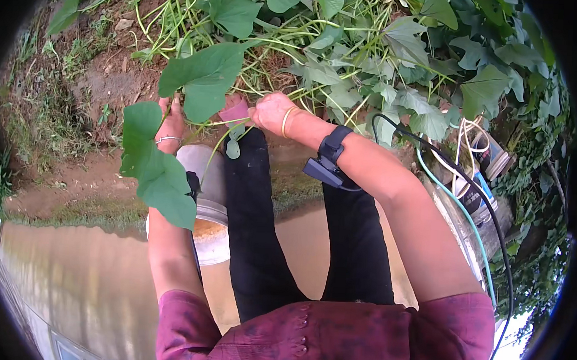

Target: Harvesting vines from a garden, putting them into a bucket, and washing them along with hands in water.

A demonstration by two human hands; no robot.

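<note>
My right hand [272, 112] is closed around thin green stems of what look like sweet potato vines [294, 40]. A cut-looking length of stem [218, 123] runs leftward from its fingertips. My left hand [171, 122] is at the other side of that stem, partly behind large lobed green leaves [167, 184]. A leaf stalk crosses its fingers, but its grip is hidden. Below the left hand, a pale bucket [213, 249] is beside my black-trousered left leg [250, 226], with brownish residue showing inside.
Brown murky water [87, 258] spreads beneath and to the left. A muddy bank [104, 82] rises ahead. On the right are containers [490, 155] with white cord [464, 132], a teal hose [456, 202] and a black cable [490, 208] near my right arm.
</note>
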